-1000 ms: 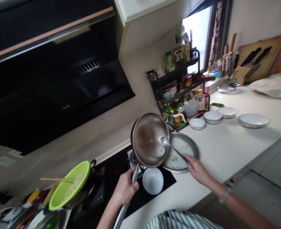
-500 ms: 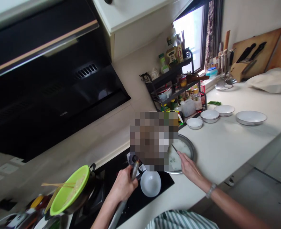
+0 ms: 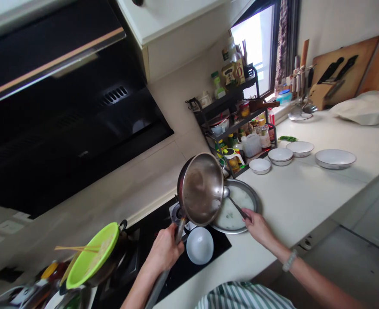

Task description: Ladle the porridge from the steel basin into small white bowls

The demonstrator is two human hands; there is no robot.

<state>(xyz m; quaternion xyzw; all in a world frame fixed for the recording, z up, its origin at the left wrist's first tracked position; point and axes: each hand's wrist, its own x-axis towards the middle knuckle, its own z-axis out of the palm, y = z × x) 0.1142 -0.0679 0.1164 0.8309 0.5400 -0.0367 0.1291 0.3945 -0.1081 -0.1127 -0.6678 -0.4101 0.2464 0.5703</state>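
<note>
My left hand (image 3: 164,250) is closed around the long handle of a steel wok (image 3: 201,189), which is tipped steeply on its side above a wide metal basin (image 3: 253,196) of pale soupy food on the counter. My right hand (image 3: 257,223) grips a metal ladle (image 3: 233,202) whose bowl rests at the wok's lower rim, over the basin. A white bowl (image 3: 200,245) lies upside down on the black stove top just right of my left hand.
A green colander (image 3: 91,255) with chopsticks across it sits on a pot at the left. A black spice rack (image 3: 236,122) stands behind the basin. Several white dishes (image 3: 335,158) line the counter to the right. A knife block and cutting boards (image 3: 347,73) lean at the back.
The wok has tilted further upright and the ladle has slid from inside it to its lower rim. The view has drifted slightly right.
</note>
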